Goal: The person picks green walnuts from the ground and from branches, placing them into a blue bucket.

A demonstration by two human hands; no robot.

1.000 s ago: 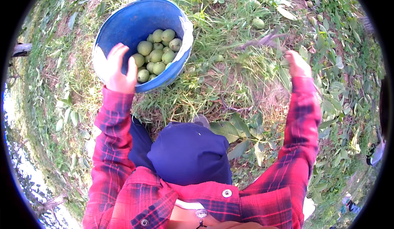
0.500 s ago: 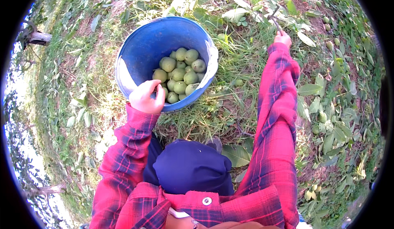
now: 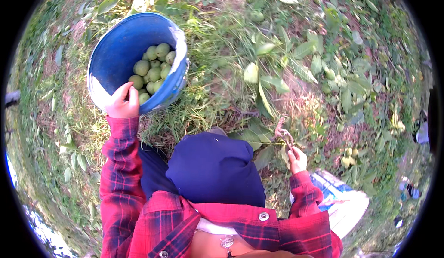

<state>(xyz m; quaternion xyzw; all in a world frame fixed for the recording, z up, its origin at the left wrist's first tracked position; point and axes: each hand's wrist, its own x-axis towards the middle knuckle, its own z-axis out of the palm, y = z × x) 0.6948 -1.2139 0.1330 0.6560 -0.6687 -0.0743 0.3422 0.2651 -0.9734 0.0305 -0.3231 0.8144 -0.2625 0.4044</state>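
Note:
A blue bucket [image 3: 107, 45] stands on the grass at the left, tilted so its opening faces me. Inside lie several round green walnuts in their husks [image 3: 154, 74]. My left hand [image 3: 123, 101] is closed on the bucket's near rim, the fingers curled over the edge. At the right, close to my knee, my right hand [image 3: 297, 160] pinches a thin brown twig [image 3: 281, 132] that points up and away from me. Green leaves [image 3: 256, 135] are around the twig's tip; whether they hang from it I cannot tell.
A white and blue sack [image 3: 344, 205] lies beside my right arm. Fallen leafy sprigs [image 3: 303, 52] and green walnuts [image 3: 329, 74] are scattered over the grass on the right. Dark and pale objects [image 3: 422, 131] show at the far right edge.
My right hand has come back from the far right to beside my knee, with the twig still in it. The view has turned right, and my left hand stays on the bucket's rim.

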